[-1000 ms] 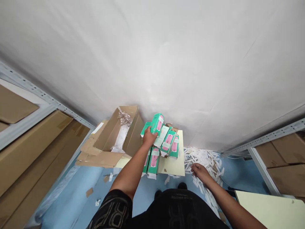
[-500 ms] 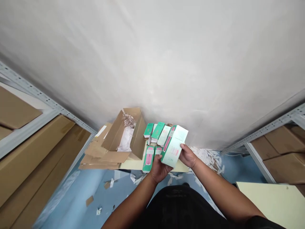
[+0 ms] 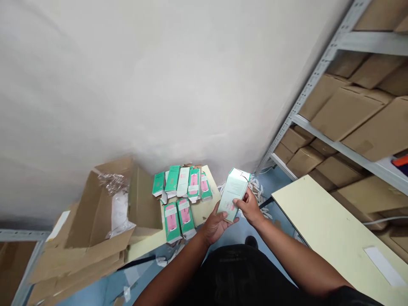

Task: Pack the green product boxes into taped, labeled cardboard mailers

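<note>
Both hands hold one pale green and white product box (image 3: 233, 193) with small pink print, tilted in front of my body. My left hand (image 3: 216, 225) grips its lower end from the left. On the right edge, my right hand (image 3: 249, 207) presses with its thumb on the face and fingers behind. To the left on the cream table (image 3: 204, 212) lie several green boxes like it. Two with pink pictures, a left one (image 3: 172, 222) and a right one (image 3: 186, 216), lie at the front; a row including a plain green box (image 3: 172, 180) is behind them.
At left an open cardboard carton (image 3: 145, 199) holds clear plastic wrap (image 3: 114, 182), with flattened cardboard (image 3: 79, 263) around it. A second cream table (image 3: 331, 225) stands at right, before metal shelving (image 3: 306, 89) stacked with cartons. White paper scraps (image 3: 256, 187) litter the blue floor.
My view has swung right, showing more shelving and the second table. The held box has moved away from the boxes on the table and turned, hiding its green side; my right hand sits lower on it.
</note>
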A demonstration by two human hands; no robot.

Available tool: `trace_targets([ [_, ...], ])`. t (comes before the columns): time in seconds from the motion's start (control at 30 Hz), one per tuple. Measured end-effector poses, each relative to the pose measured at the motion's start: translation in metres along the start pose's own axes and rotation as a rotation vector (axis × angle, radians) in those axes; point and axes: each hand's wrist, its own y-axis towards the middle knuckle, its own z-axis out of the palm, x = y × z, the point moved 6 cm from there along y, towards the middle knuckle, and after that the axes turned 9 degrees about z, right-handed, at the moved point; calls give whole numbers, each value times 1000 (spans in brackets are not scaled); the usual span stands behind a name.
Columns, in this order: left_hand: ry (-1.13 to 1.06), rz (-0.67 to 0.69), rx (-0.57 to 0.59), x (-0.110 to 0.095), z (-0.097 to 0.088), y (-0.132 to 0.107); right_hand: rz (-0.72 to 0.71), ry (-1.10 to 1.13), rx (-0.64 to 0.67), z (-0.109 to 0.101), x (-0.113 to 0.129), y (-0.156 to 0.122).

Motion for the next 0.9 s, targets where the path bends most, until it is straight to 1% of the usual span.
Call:
trace_targets([
  [0.07,54,1,6,13,15,14,2,18,-28,-25,4,-11],
  [0.13,126,-9,4,26,29,30,34,49,-29,-53,8,-20],
  [0.2,225,-34,5,40,43,48,57,54,-27,-90,12,-28],
  [0.27,342,-58,11,55,58,67,38,25,-85,-140,18,-38],
  [0.3,401,-66,18,63,67,77,13,2,-153,-171,22,-44],
  [0.37,510,-82,45,84,87,97,-49,-62,-347,-238,31,-60],
  [0.43,609,-97,85,110,107,117,-88,-132,-530,-301,41,-77],
  [0.47,658,-103,107,124,117,127,-90,-160,-583,-327,45,-84],
  [0.53,760,-99,155,154,135,145,-50,-202,-601,-368,49,-92],
  [0.6,862,-76,213,182,151,163,40,-218,-592,-397,45,-95],
  [0.7,1008,-46,285,213,174,189,229,-148,-601,-432,23,-96],
  [0.77,1120,-38,325,225,191,206,336,-37,-580,-450,1,-95],
  [0.83,1256,-3,381,234,211,223,419,47,-565,-466,-23,-93],
  [0.9,1389,56,464,244,231,239,504,21,-604,-479,-44,-95],
])
